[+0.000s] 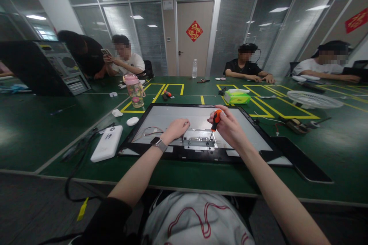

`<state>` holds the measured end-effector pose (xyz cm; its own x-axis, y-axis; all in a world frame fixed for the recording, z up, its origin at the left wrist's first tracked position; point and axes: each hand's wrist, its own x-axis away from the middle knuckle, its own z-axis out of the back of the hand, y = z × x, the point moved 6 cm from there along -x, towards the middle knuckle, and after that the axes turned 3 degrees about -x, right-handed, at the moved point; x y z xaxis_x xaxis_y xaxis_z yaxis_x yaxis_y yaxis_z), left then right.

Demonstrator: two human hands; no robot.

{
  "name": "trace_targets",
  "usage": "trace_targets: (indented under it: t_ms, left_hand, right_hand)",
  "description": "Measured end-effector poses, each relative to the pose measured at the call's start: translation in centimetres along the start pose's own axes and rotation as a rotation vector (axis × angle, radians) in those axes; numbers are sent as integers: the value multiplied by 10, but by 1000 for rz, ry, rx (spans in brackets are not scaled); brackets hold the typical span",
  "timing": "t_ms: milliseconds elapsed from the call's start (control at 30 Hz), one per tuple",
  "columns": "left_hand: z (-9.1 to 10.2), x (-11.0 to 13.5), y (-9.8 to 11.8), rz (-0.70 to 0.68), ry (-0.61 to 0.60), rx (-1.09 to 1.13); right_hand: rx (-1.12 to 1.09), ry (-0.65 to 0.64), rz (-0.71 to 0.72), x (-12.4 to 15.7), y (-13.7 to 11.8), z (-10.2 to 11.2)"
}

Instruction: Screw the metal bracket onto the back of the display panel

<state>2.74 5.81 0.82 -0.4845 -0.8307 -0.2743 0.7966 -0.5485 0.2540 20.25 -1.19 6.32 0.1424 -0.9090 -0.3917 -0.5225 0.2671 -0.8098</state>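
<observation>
A flat display panel [169, 114] with a black frame lies on the table before me. Near its front edge sits a silvery metal bracket box [198, 142]. My right hand [230, 126] grips an orange and black screwdriver [216, 120], its shaft slanting down to the right part of the bracket. Just left of the bracket, my left hand [176, 129] rests over the panel with its fingers curled together. Whatever those fingers may pinch is hidden. Thin cables [145, 132] run across the panel's left side.
A white power bank [107, 143] and a pink-lidded bottle [135, 91] stand left. To the right lie a black slab [300, 159], a green tissue pack [237, 96] and a white round grille [314, 99]. A computer case [51, 69] stands far left. Several people sit across the table.
</observation>
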Motion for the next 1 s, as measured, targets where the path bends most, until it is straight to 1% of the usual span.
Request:
trace_targets:
  t_ms: [133,333,467,733,900,1000]
  left_hand:
    - [1,1,1,3,1,3]
    - [3,2,2,-4,6,9]
    - [2,2,1,-8,2,15]
    - [0,1,0,-7,3,6]
    - [0,0,-1,4,-4,16]
    - [0,0,-1,6,-2,13]
  right_hand:
    - [-9,34,13,0,-1,3]
    - [54,102,68,-1,-2,13]
    - [52,86,38,-1,0,11]
    - [33,7,-2,1,2,3]
    - [38,6,-9,1,4,3]
    - [21,39,18,1,2,6]
